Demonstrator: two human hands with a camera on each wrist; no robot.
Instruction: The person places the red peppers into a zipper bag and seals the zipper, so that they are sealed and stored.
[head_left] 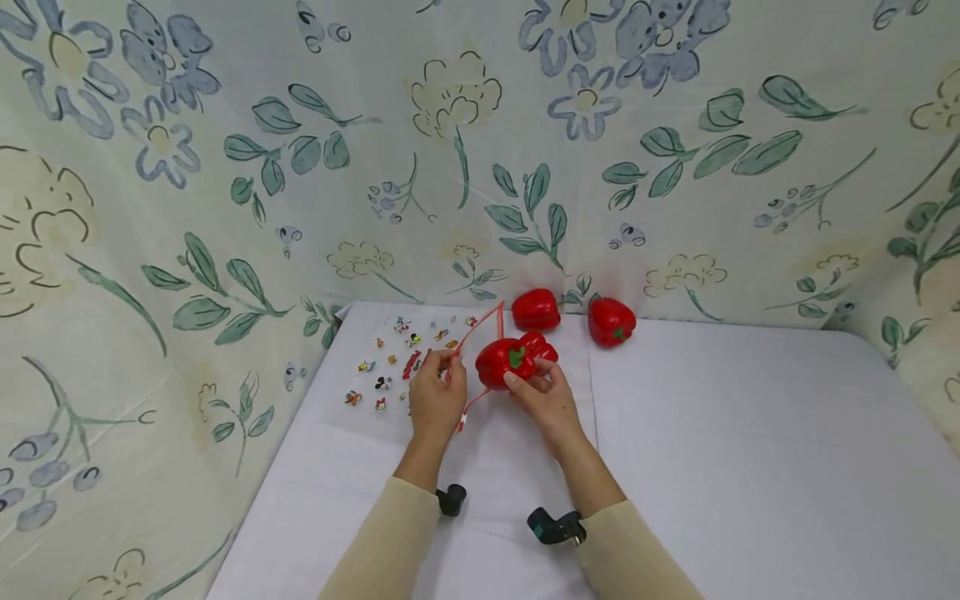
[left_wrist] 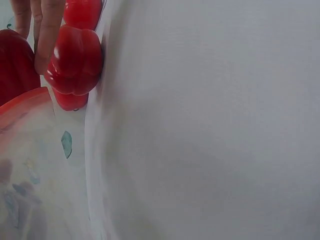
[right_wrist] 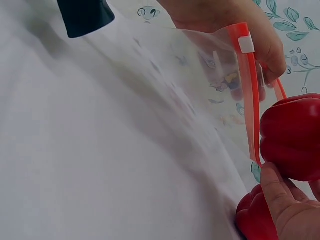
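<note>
The left hand (head_left: 438,396) pinches the red-edged rim of a clear zip bag (right_wrist: 253,102), fingers bent in close on the strip, and the mouth gapes toward the right hand (head_left: 546,404). That hand, thumb in front, grips a red pepper (head_left: 497,364) right at the mouth. A second pepper (head_left: 542,345) sits just behind the right fingertips; whether they hold it too, I cannot tell. Two more peppers (head_left: 536,309) (head_left: 611,321) lie beyond the right hand at the table's (head_left: 712,433) far edge.

The likeliest trouble is the rim: only the left hand seems to hold it, so a bulky pepper could catch the strip, fold the film inward or tug the bag loose. The white slider (right_wrist: 246,44) by the left hand might also snag. The pepper's skin looks glossy, so a light grip could slip, and the second pepper could be knocked rolling by the right fingers.
</note>
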